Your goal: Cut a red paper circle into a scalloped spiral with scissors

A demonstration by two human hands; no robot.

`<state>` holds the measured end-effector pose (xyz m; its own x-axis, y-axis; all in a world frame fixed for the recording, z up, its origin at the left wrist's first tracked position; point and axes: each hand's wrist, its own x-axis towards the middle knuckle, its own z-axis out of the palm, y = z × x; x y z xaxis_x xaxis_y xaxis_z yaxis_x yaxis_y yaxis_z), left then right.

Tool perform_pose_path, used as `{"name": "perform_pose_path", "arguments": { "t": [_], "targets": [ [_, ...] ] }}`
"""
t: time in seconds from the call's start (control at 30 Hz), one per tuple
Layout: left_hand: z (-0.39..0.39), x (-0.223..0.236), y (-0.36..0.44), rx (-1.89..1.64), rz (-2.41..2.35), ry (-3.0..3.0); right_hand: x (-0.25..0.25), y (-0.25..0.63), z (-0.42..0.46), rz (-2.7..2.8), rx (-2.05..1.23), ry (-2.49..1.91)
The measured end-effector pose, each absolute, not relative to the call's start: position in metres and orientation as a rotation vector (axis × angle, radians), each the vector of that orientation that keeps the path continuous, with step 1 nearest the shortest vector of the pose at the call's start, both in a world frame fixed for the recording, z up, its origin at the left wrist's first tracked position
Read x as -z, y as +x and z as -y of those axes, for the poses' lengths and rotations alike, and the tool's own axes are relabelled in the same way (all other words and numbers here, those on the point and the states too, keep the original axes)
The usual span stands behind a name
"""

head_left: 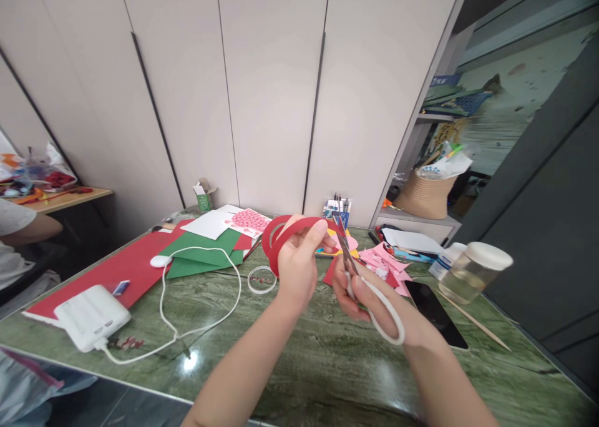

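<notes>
Green table (318,361), left hand (299,258) pinching red strip (309,223), right hand (362,293) gripping scissors (346,252), co-worker (40,230) mostly cropped

A bare lane of surface (318,364) runs between the left hand (299,265) and right hand (375,303). Leftward, the white cable (176,336) loops across the way, ending at the power bank (92,318). Rightward, the phone (435,311), wooden stick (477,323) and lidded jar (461,283) obstruct; cabinet doors (271,102) wall off the back.

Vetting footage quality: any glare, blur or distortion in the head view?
Head view: bright glare lower left on the glossy green marbled table; pale cabinet doors taper downward; clear white-lidded jar looks stretched; white-handled metal scissors slightly soft but legible.
</notes>
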<state>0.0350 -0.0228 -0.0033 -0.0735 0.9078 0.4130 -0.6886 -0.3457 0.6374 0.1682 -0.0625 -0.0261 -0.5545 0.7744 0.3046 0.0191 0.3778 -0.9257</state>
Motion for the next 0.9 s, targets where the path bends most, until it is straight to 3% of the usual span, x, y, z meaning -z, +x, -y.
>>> {"name": "perform_pose_path", "arguments": {
  "t": [0.9],
  "targets": [
    [0.010, -0.006, 0.005, -1.462, -0.340, 1.171, 0.025, 0.184, 0.063, 1.993, -1.278, -0.711]
  ]
}}
